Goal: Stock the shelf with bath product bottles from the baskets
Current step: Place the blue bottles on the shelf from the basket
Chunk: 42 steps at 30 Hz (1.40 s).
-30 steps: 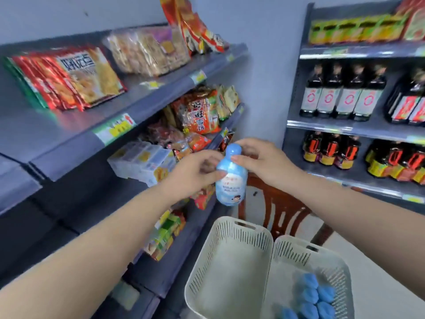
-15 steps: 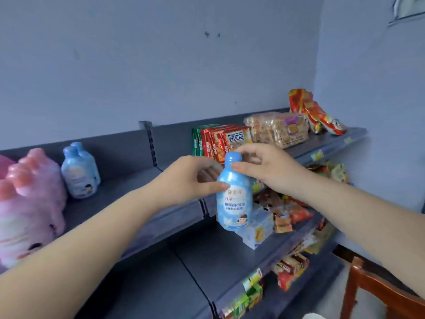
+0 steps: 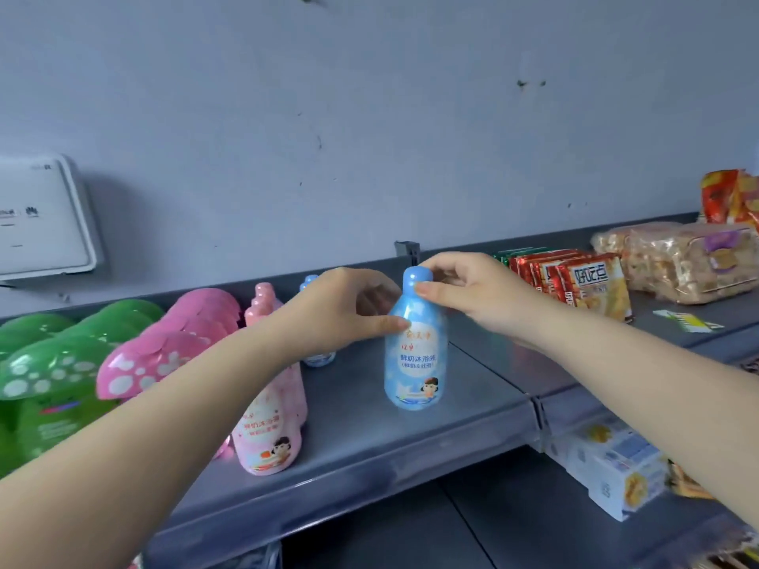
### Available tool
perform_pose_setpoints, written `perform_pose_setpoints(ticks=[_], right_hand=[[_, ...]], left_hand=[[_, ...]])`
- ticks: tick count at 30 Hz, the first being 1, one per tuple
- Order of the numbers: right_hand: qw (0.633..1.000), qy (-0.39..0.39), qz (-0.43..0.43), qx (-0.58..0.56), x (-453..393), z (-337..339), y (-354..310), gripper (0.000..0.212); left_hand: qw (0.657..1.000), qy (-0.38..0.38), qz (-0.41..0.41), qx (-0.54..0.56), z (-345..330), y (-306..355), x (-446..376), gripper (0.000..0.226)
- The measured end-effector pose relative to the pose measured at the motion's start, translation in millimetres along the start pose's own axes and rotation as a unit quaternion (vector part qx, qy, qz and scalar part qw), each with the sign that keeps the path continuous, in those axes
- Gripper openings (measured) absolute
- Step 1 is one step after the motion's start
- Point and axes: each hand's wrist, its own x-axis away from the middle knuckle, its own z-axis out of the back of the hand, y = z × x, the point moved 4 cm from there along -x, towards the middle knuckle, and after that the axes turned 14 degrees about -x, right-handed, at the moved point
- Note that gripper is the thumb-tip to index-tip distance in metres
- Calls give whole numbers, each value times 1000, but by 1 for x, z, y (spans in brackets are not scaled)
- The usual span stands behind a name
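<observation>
A light blue bath bottle (image 3: pixel 415 363) stands upright on, or just above, the grey top shelf (image 3: pixel 472 412). My left hand (image 3: pixel 341 310) holds its shoulder from the left. My right hand (image 3: pixel 472 293) pinches its blue cap from the right. A pink bottle (image 3: pixel 269 429) of the same shape stands at the shelf's front, left of the blue one. Behind my left hand, other blue bottles (image 3: pixel 316 357) are mostly hidden. The baskets are out of view.
Pink mushroom-cap bottles (image 3: pixel 164 355) and green ones (image 3: pixel 45 363) fill the shelf's left part. Red snack packs (image 3: pixel 575 281) and bagged biscuits (image 3: pixel 677 260) sit on the right section. Boxes (image 3: pixel 616 466) lie on the shelf below. A white box (image 3: pixel 41 219) hangs on the wall.
The view swung up and left from the baskets to the top shelf. Both hands carried the blue bottle along and brought it down to the shelf, right of the pink bottles.
</observation>
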Motion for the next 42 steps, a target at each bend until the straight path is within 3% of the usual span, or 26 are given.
perform_pose_setpoints(ticks=[6,13,18,30,42], right_hand=[[999,-40,6,-8,-40,-26,10,11],[997,-67,26,38,-101,-41,22,17],[990,-101,23,94,-134,-60,42,26],[990,-112,-11,80,-158,-80,91,20],[996,-78,-22,36,-154,-83,108,22]], left_hand=[[998,-9,40,-56,13,-35,-7,30],[991,-22,115,-72,29,-76,-35,23],[975,-51,164,-145,31,-104,-54,22],[955,-144,179,-187,10,-136,-63,32],[958,-144,179,-171,-3,-146,-58,33]])
